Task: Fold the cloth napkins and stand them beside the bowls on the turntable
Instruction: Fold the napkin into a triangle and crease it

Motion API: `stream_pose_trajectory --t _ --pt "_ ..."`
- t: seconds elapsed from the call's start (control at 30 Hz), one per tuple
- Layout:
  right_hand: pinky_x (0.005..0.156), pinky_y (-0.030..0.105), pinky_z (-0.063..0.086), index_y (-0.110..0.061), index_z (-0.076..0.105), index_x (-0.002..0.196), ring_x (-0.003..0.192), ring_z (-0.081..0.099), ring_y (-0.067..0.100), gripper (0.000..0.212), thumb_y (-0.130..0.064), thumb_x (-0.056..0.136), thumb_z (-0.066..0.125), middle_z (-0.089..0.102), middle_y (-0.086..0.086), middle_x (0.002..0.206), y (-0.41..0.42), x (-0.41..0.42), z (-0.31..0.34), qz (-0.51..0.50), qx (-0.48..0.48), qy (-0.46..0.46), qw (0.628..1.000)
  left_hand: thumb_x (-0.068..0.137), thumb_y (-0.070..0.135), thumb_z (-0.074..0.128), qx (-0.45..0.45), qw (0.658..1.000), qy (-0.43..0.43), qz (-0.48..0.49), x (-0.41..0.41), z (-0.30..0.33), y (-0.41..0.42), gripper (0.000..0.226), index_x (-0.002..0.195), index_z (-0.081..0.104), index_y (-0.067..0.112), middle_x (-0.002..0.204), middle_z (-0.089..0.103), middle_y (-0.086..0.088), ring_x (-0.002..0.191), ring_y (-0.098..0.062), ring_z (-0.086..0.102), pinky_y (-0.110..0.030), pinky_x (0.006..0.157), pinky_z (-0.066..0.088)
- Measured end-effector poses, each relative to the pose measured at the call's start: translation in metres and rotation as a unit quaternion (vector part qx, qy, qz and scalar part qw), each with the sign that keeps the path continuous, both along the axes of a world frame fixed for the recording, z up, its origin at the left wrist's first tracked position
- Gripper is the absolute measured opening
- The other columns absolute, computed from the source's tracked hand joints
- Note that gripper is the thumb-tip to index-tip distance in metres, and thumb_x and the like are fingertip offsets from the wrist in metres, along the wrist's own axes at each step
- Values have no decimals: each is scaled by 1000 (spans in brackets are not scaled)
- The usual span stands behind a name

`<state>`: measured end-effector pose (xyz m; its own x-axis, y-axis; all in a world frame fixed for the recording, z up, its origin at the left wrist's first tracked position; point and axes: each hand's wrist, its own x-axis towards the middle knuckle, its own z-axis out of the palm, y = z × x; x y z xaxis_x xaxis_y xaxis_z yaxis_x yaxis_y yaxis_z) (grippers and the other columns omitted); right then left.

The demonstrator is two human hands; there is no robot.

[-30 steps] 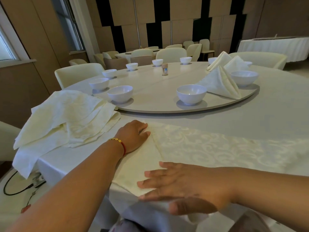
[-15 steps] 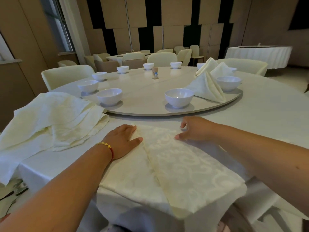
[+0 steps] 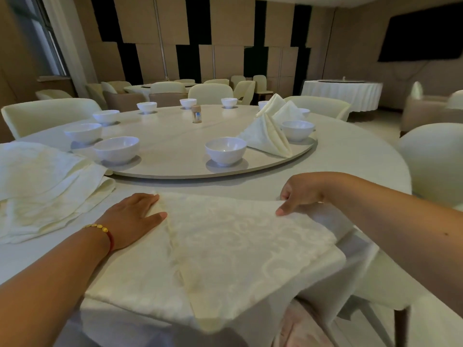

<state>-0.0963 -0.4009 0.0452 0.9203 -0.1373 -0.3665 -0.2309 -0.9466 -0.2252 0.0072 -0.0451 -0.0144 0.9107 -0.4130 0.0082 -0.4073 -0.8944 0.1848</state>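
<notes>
Spread between both hands: cream patterned cloth napkin (image 3: 225,246), pressed by flat left hand (image 3: 132,219), far corner pinched by right hand (image 3: 300,194).

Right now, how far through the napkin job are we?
Early. Done: three folded cream cloth napkins stand by bowls at the round turntable's far right. In hand: the left hand presses the patterned cream napkin flat while the right hand pinches its far corner. Left: several white bowls without napkins, and an unfolded napkin pile.
</notes>
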Motion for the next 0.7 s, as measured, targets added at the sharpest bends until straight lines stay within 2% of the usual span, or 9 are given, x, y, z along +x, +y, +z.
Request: stream_pose_trajectory --t 0.17,0.3,0.37,0.4,0.47,0.5,0.57,0.63,0.7 --pt "69 27 43 -19 67 69 69 56 14 25 -41 73 79 64 -8 68 -45 -29 4 -51 22 26 998 93 58 33 -2 1000 7 2 1 -1 1 63 150 23 31 155 23 7 141 -16 25 -34 115 20" --pt "54 20 34 -18 58 62 54 45 10 27 -26 78 78 52 -11 54 -69 -47 5 -61 75 44 994 91 61 32 5 1000 1 7 3 -1 1 66 150 24 31 154 26 6 140 -16 27 -34 114 21" --pt "56 19 41 -15 59 71 58 51 10 20 -18 79 77 56 -7 62 -76 -52 6 -69 108 46 991 91 60 32 7 1000 0 9 2 -1 1 66 150 24 30 154 25 6 140 -16 27 -33 114 21" --pt "59 22 48 -12 61 79 64 57 13 16 -12 79 77 62 -2 71 -79 -53 6 -86 144 48 985 93 59 32 8 1000 1 10 2 -1 0 65 150 23 30 154 25 6 140 -16 26 -33 114 21" --pt "70 32 57 -10 62 96 77 65 22 21 -4 80 74 67 9 90 -84 -55 8 -111 217 51 968 93 58 32 7 1000 3 11 1 -1 0 64 150 22 30 155 24 6 141 -16 26 -33 114 20" --pt "72 33 57 -11 62 101 79 65 24 23 -2 82 71 67 12 95 -85 -56 10 -120 255 43 958 93 58 32 6 1000 3 11 0 0 0 64 150 22 30 155 24 6 141 -16 25 -33 114 19" --pt "66 29 56 -14 69 92 75 64 20 15 -1 84 65 67 11 90 -80 -53 15 -130 355 1 926 93 58 32 2 1000 5 10 0 1 1 64 150 23 30 155 24 6 140 -16 26 -33 115 19" --pt "58 24 57 -13 74 73 66 65 15 17 -7 81 61 68 8 80 -68 -46 22 -149 476 -45 866 93 60 32 2 1000 7 10 -1 1 1 65 150 23 30 154 24 6 140 -16 26 -33 114 20" --pt "58 26 59 -7 77 69 64 70 17 37 -22 91 50 71 11 74 -50 -33 29 -157 574 -59 802 92 60 31 1 1000 8 8 -1 2 1 66 150 23 30 155 24 6 140 -16 26 -33 114 20"
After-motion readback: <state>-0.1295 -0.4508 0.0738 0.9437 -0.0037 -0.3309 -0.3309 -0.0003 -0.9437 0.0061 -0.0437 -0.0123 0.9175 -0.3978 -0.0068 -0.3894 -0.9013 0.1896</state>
